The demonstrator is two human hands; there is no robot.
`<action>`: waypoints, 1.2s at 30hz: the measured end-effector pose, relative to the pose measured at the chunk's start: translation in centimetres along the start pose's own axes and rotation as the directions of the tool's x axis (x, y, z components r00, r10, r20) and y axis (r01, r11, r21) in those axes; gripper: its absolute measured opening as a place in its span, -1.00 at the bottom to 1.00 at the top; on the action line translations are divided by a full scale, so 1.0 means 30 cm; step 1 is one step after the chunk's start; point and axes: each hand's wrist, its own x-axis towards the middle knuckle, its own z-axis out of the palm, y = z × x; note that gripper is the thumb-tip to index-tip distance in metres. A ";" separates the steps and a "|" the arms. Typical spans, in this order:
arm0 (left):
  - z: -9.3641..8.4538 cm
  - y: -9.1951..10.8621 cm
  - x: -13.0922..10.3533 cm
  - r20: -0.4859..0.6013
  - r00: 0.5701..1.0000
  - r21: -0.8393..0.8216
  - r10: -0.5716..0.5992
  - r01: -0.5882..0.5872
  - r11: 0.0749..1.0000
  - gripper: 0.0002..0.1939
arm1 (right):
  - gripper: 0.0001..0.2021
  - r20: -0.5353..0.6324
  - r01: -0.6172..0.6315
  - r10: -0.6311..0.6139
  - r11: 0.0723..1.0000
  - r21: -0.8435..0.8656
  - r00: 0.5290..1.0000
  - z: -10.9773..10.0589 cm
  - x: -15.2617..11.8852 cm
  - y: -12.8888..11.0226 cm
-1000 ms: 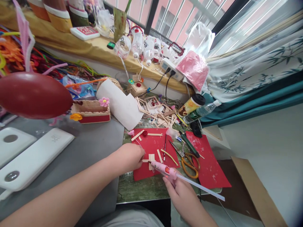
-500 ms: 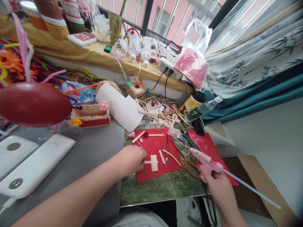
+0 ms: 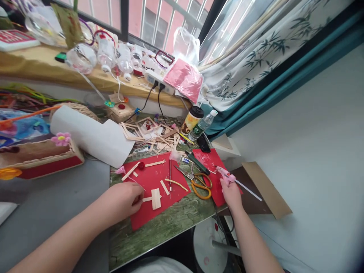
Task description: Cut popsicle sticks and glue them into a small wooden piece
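Note:
My left hand (image 3: 127, 200) is closed in a pinch on the end of a wooden craft stick (image 3: 147, 199). The stick's other end meets a small panel of joined sticks (image 3: 156, 198) lying on a red sheet (image 3: 167, 206). In my right hand (image 3: 231, 194) is a pink hot glue gun (image 3: 225, 174), a white glue stick jutting from its back. The gun is over a second red sheet (image 3: 209, 154) at the right. Between my hands lie orange-handled scissors (image 3: 201, 186), a green utility knife (image 3: 198, 163), a thin brush (image 3: 170, 176) and a loose stick (image 3: 165, 187).
Loose craft sticks (image 3: 165, 142) are heaped behind the red sheet, beside a coffee cup (image 3: 192, 120) and a water bottle (image 3: 203, 125). A red-sided wooden box (image 3: 51, 161) stands at left. A cardboard box (image 3: 267, 189) is beyond the table's right edge.
The view has swung to the right. My right hand has carried the glue gun away from the scissors to the right-hand red sheet. My left hand keeps its pinch on the stick.

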 end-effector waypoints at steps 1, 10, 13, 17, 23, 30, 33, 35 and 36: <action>0.003 -0.003 0.003 -0.001 1.000 0.002 0.007 -0.007 1.000 -0.88 | -0.49 0.005 -0.011 0.011 1.000 -0.007 1.000 -0.005 0.002 0.004; 0.011 -0.015 0.006 0.008 1.000 -0.014 0.006 -0.006 1.000 -0.88 | -0.56 -0.092 -0.052 0.057 0.997 0.064 0.994 -0.098 -0.082 -0.001; 0.011 -0.013 0.004 0.000 1.000 -0.016 -0.012 0.012 1.000 -0.87 | -0.65 -0.349 0.087 -0.082 0.996 -0.001 0.933 -0.129 -0.155 -0.030; 0.009 -0.009 0.002 -0.002 1.000 -0.018 -0.022 0.022 1.000 -0.87 | -0.63 -0.143 0.434 -0.455 0.887 -0.156 0.879 -0.104 -0.231 -0.126; -0.004 -0.002 -0.002 0.018 0.999 -0.022 -0.029 0.029 0.999 -0.85 | -0.61 0.084 0.629 -0.624 0.771 -0.098 0.777 -0.003 -0.249 -0.247; 0.001 -0.007 -0.002 0.002 1.000 -0.010 -0.026 0.026 1.000 -0.85 | -0.83 0.359 0.720 -0.706 0.684 0.121 0.610 0.062 -0.295 -0.423; -0.002 -0.004 -0.001 0.004 1.000 -0.014 -0.022 0.022 1.000 -0.86 | -0.47 0.558 0.785 -0.743 0.571 0.239 0.370 0.131 -0.289 -0.553; -0.008 0.000 -0.002 0.001 1.000 -0.016 -0.022 0.022 1.000 -0.86 | -0.35 0.613 0.776 -0.737 0.552 0.304 0.284 0.180 -0.264 -0.622; -0.012 0.001 -0.002 0.002 1.000 -0.017 -0.022 0.022 1.000 -0.86 | -0.34 0.626 0.764 -0.736 0.552 0.335 0.258 0.202 -0.249 -0.647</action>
